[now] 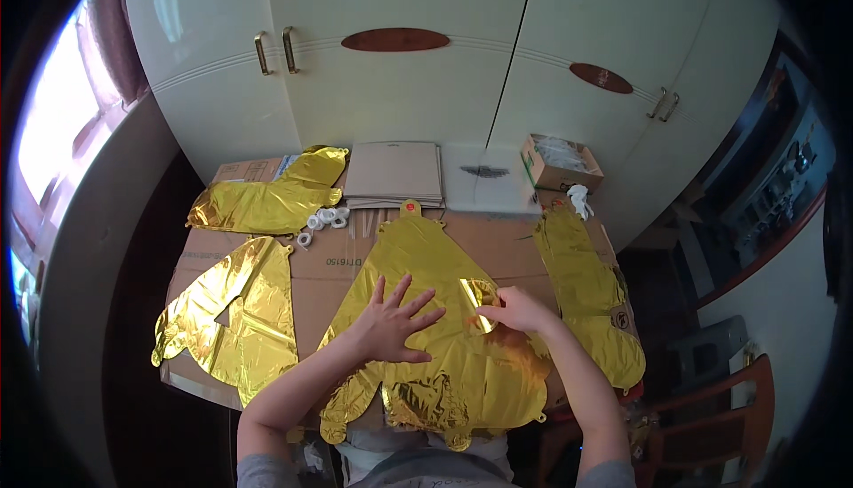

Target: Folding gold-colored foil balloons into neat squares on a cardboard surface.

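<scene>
A large gold foil balloon [418, 266], shaped like a letter, lies flat and uninflated in front of me, its tabbed tip pointing away. My left hand [394, 321] rests over its middle with the fingers spread, gripping nothing. Just right of it, my right hand [524, 311] pinches a curled, shiny piece of gold foil [478, 303]. Whether that piece is a raised fold of the balloon or a separate strip, I cannot tell. Wrinkles and creases run through the balloon's near edge, which reaches my lap.
More flat gold balloons lie at the left [267, 310], back left [267, 204] and right [586, 301]. White tape rolls [329, 217] sit near a cardboard stack [394, 168]. An open box [562, 164] stands against the cabinet [400, 88]. A wooden chair [755, 399] is at right.
</scene>
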`<state>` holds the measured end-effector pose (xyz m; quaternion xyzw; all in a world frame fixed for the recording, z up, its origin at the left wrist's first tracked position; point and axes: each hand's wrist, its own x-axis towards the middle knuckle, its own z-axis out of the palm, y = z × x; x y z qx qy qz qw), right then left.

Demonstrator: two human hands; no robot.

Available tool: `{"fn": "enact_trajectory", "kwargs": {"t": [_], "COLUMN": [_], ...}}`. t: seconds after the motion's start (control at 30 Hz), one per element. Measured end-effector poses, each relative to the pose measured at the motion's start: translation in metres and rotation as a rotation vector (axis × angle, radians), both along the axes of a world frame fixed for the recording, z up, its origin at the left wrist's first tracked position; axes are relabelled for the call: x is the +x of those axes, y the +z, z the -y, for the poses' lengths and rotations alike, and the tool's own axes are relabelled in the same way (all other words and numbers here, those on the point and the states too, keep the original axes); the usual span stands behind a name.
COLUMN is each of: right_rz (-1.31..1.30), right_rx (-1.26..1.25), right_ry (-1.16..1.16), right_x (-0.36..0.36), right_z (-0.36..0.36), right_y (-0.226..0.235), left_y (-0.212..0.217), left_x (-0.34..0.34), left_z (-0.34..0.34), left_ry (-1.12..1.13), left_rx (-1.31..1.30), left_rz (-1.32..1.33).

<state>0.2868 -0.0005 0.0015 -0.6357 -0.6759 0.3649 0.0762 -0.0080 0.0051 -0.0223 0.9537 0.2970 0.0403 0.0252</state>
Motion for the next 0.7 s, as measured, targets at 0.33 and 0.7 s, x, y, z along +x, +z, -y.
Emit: {"fn": "enact_trajectory", "kwargs": {"t": [0.33, 0.7], "right_rz": [-0.218, -0.043], "right_rx": [0.02, 0.703], "right_ry": [0.066, 0.429], "right_x": [-0.012, -0.016], "right_z": [0.01, 0.013], "right_y": [-0.004, -0.037], "left_y": [0.002, -0.002], "left_x": [0.002, 0.001], "left_z": [-0.002, -0.004], "left_ry": [0.0, -0.016], "left_rx": [0.007, -0.022], "left_rz": [-0.04, 0.046]}}
